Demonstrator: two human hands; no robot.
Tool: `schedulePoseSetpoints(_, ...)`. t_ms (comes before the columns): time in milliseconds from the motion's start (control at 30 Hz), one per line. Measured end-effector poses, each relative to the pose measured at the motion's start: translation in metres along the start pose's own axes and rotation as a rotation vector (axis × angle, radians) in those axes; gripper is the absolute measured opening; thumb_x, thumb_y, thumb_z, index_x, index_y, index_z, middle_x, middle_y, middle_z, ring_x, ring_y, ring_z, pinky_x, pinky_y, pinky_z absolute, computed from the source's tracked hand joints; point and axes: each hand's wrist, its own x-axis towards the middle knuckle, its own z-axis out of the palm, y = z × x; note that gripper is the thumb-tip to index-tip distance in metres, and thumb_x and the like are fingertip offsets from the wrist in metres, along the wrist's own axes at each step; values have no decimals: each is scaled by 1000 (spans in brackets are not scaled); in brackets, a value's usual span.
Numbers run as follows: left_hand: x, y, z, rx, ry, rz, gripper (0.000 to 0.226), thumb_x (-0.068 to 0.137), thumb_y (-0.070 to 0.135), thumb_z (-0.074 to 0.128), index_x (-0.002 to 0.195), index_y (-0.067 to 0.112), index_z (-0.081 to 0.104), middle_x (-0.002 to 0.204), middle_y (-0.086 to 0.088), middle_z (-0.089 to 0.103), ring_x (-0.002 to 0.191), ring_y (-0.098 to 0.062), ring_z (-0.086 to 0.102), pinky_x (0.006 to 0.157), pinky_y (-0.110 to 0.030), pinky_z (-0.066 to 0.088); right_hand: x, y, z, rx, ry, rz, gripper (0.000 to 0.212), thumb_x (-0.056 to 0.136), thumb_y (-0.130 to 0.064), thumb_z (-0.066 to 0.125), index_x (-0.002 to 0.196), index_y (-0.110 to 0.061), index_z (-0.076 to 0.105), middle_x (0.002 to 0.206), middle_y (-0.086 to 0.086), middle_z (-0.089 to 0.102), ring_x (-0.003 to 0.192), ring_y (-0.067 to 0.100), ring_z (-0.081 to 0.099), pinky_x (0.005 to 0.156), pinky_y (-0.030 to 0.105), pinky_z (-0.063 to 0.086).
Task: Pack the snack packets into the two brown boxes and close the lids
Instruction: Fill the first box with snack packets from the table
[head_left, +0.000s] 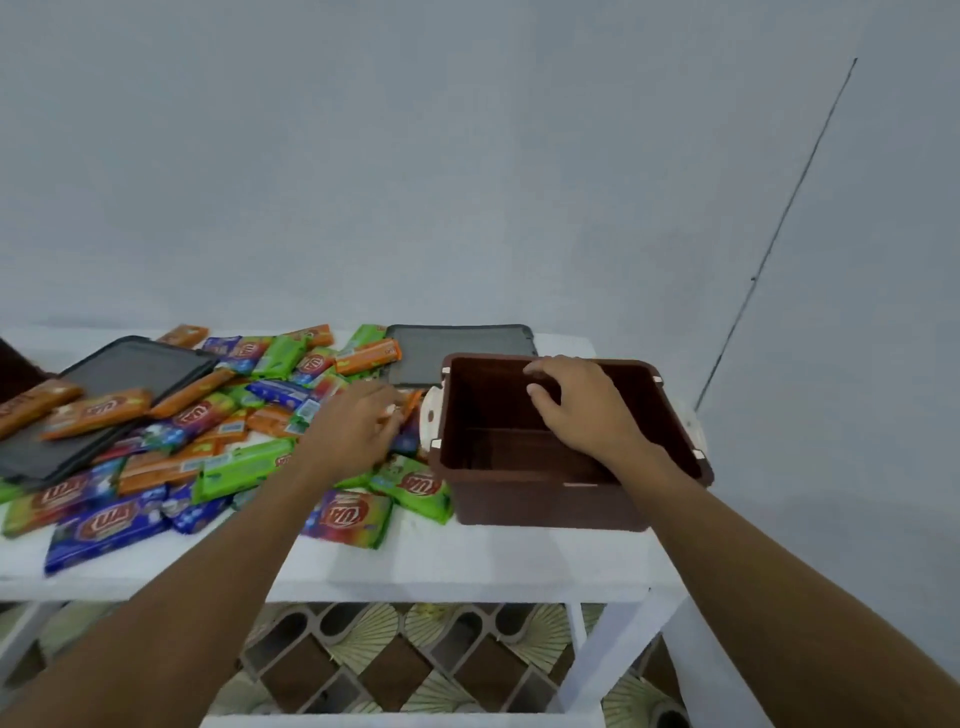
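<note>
An open brown box (540, 499) with white side latches stands at the right end of the white table; nothing shows inside it. My right hand (582, 405) hovers over its opening with curled fingers and holds nothing. My left hand (353, 431) reaches into the heap of snack packets (218, 426) and pinches an orange packet (408, 402) just left of the box. Green, blue, orange and rainbow packets cover the table's left half. A second brown box (15, 371) shows only as a sliver at the far left edge.
Two dark grey lids lie flat: one lid (460, 348) behind the box, the other lid (104, 384) at the left, partly under packets. The white table (467, 561) stands against a pale wall. A patterned floor shows under the table.
</note>
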Motion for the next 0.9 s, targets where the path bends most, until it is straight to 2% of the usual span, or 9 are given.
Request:
schedulePoseSetpoints(167, -49, -62, -17, 122, -401, 59, 39, 80, 42, 56, 110, 19, 65, 109, -3, 62, 104, -25, 57, 81, -39, 51, 10, -86, 36, -6, -147, -206, 31, 91, -26, 57, 121, -22, 63, 111, -1, 68, 101, 20, 62, 86, 40, 51)
schedulePoseSetpoints(267, -87, -85, -11, 97, -482, 93, 70, 80, 72, 49, 132, 26, 57, 138, 1, 50, 126, -18, 45, 102, -36, 41, 15, -131, 71, -192, -321, -293, 31, 89, -15, 53, 117, -21, 62, 116, 6, 66, 104, 28, 60, 82, 38, 51)
schedulePoseSetpoints(333, -100, -89, -6, 104, -485, 150, 84, 76, 85, 38, 141, 32, 47, 147, 7, 40, 134, -14, 34, 108, -36, 31, 18, -151, 91, -324, -448, -274, 28, 86, -7, 51, 109, -17, 62, 110, 11, 65, 100, 32, 61, 76, 38, 51)
schedulePoseSetpoints(433, -99, -91, 1, 109, -449, 237, 75, 82, 73, 49, 143, 29, 44, 147, 7, 40, 132, -17, 35, 106, -37, 33, 21, -168, 106, -509, -589, -188, 22, 87, -1, 52, 106, -10, 59, 108, 16, 61, 97, 35, 60, 70, 38, 47)
schedulePoseSetpoints(533, -94, -91, 3, 86, -416, 283, 61, 86, 50, 62, 139, 23, 48, 136, 1, 50, 121, -21, 43, 99, -36, 35, 25, -176, 117, -642, -613, -146, 24, 87, 0, 53, 110, -7, 59, 111, 15, 60, 101, 36, 60, 71, 40, 46)
schedulePoseSetpoints(667, -94, -94, -3, 49, -550, 217, 80, 78, 56, 66, 143, 21, 37, 131, -2, 42, 121, -22, 37, 101, -38, 28, 33, -173, 137, -679, -754, -44, 41, 85, -14, 67, 123, -10, 51, 118, 15, 59, 105, 34, 60, 82, 44, 53)
schedulePoseSetpoints(733, -97, -99, -12, -25, -592, 194, 84, 74, 53, 71, 142, 18, 37, 128, -2, 38, 117, -22, 40, 99, -34, 36, 32, -174, 147, -660, -836, 37, 57, 79, -20, 77, 126, -9, 46, 120, 15, 58, 106, 34, 60, 80, 41, 52)
schedulePoseSetpoints(800, -98, -106, -27, -115, -571, 190, 80, 71, 49, 74, 136, 17, 40, 123, 2, 36, 108, -19, 48, 87, -33, 50, 31, -174, 155, -655, -810, 85, 63, 80, -18, 76, 130, -6, 41, 121, 16, 58, 106, 34, 60, 75, 38, 49)
schedulePoseSetpoints(900, -88, -125, -49, -99, -510, 160, 81, 67, 51, 75, 133, 23, 38, 126, 6, 41, 103, -15, 53, 78, -32, 54, 31, -178, 163, -626, -695, 143, 65, 81, -12, 71, 135, -4, 35, 118, 17, 58, 102, 33, 60, 72, 38, 49)
